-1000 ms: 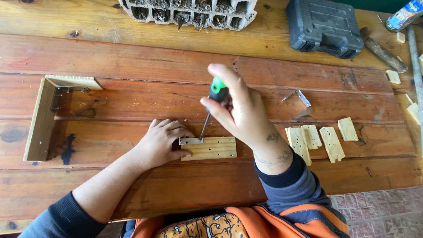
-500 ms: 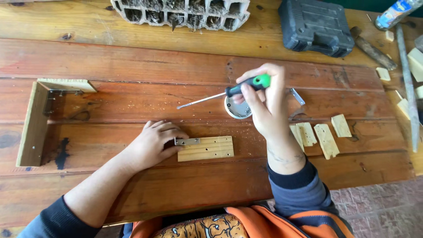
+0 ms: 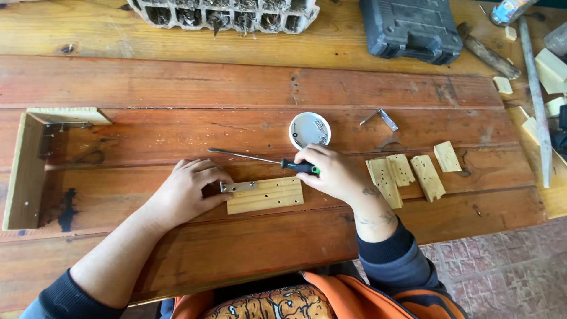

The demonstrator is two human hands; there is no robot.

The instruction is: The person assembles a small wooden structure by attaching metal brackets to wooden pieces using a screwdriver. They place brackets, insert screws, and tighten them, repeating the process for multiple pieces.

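Note:
My left hand (image 3: 190, 192) rests on the wooden table (image 3: 236, 82) and presses on the left end of a small pale wood block (image 3: 266, 195), where a metal bracket (image 3: 238, 186) lies. My right hand (image 3: 332, 173) grips the green and black handle of a screwdriver (image 3: 260, 159), lying almost flat on the table with its long shaft pointing left. A small white dish (image 3: 309, 130) holding screws stands just beyond my right hand.
Several small drilled wood pieces (image 3: 407, 174) lie to the right. A loose metal bracket (image 3: 381, 118) is past them. An L-shaped wooden frame (image 3: 26, 165) sits at the left. A dark tool case (image 3: 410, 28) and a hollow brick (image 3: 224, 13) stand at the far edge.
My right hand has come down from above the dish with the screwdriver, which now lies low over the table. The left hand stays on the block.

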